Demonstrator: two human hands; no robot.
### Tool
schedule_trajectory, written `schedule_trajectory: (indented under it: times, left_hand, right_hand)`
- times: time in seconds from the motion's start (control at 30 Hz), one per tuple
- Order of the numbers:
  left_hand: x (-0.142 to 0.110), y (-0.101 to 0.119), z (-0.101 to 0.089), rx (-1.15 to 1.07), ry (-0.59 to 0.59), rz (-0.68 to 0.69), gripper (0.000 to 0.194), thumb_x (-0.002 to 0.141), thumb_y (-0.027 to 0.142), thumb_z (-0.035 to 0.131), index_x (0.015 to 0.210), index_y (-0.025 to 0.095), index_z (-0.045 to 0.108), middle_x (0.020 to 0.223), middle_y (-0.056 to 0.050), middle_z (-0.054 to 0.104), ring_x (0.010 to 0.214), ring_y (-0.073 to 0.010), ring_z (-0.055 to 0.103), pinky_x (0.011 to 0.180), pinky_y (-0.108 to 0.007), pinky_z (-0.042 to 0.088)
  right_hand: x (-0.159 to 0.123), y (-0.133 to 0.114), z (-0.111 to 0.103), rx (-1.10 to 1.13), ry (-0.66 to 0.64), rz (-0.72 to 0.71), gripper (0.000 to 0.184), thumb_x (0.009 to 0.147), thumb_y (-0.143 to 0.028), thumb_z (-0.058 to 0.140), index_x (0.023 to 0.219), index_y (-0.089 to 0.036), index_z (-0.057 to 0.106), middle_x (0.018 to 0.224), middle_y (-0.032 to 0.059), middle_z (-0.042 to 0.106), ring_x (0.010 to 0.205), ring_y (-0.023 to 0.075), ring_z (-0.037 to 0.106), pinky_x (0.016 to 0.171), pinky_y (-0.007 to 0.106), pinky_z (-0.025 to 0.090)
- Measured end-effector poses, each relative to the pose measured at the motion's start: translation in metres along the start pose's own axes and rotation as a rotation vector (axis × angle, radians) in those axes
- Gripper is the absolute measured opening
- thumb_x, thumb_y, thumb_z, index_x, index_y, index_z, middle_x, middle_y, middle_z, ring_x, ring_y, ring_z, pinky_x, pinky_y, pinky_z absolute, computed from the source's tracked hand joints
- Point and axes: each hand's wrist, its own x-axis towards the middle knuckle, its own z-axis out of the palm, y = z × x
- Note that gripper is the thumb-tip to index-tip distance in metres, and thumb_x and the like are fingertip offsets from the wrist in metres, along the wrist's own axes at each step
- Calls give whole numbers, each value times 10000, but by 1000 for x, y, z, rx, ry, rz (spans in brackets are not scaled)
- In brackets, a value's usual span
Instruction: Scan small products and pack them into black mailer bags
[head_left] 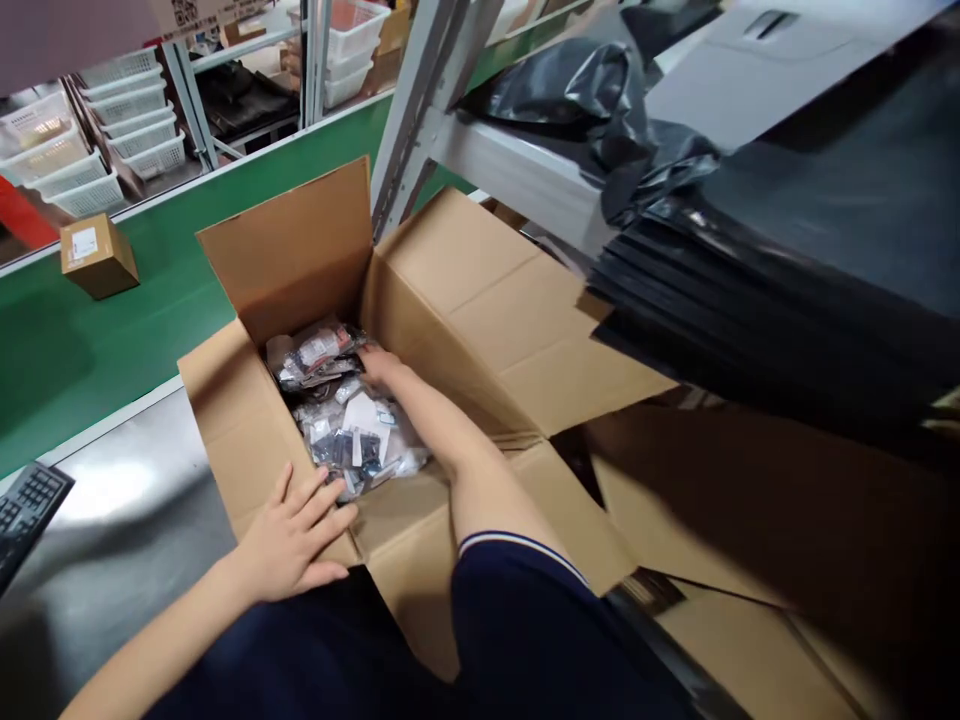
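Observation:
A large open cardboard box stands before me with its flaps spread. Several clear plastic packets with white labels and small dark items lie jumbled inside it. My right hand reaches deep into the box, its fingers closed at the right edge of a plastic packet on the far side; the fingertips are partly hidden. On the box's near left edge rests my left hand, fingers spread and holding nothing.
Black plastic bags are stacked on a metal shelf at the right. A small carton sits on the green surface at the left. A keyboard lies on the metal table. White baskets are stacked beyond.

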Motion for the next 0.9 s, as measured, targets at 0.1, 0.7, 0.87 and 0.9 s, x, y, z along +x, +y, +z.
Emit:
schedule_trajectory:
  times: [0.1, 0.7, 0.87, 0.9]
  left_hand:
    - [1, -1, 2, -32, 21, 6, 681, 1027, 694, 462, 1546, 268, 578, 1623, -53, 554, 1622, -281, 282, 1340, -537, -160]
    - [-35, 1, -70, -811, 569, -483, 239, 1047, 363, 593, 1135, 234, 774, 1100, -87, 806, 1023, -210, 762, 881, -346, 629]
    - [-83, 18, -83, -712, 716, -424, 187, 1031, 265, 609, 1091, 230, 783, 1020, -63, 815, 942, -186, 760, 848, -317, 617]
    - [-96, 19, -82, -689, 725, -416, 187, 1026, 246, 613, 1100, 232, 784, 1023, -62, 815, 946, -185, 760, 850, -314, 615]
  right_hand:
    - [-4, 0, -3, -72, -110, 39, 519, 844, -168, 746, 1348, -65, 674, 1442, 268, 646, 1327, 337, 635, 1070, 379, 528]
    - [-234, -25, -121, 909, -55, -66, 396, 705, -567, 699, 699, -177, 630, 632, 0, 623, 558, 123, 522, 491, 237, 394]
    - [-243, -45, -103, 882, 49, -143, 444, 683, -618, 706, 687, -178, 639, 645, -2, 613, 592, 126, 506, 527, 241, 394]
    - [-244, -45, -100, 852, 61, -120, 469, 692, -647, 687, 713, -179, 654, 669, 8, 636, 608, 139, 529, 541, 249, 413]
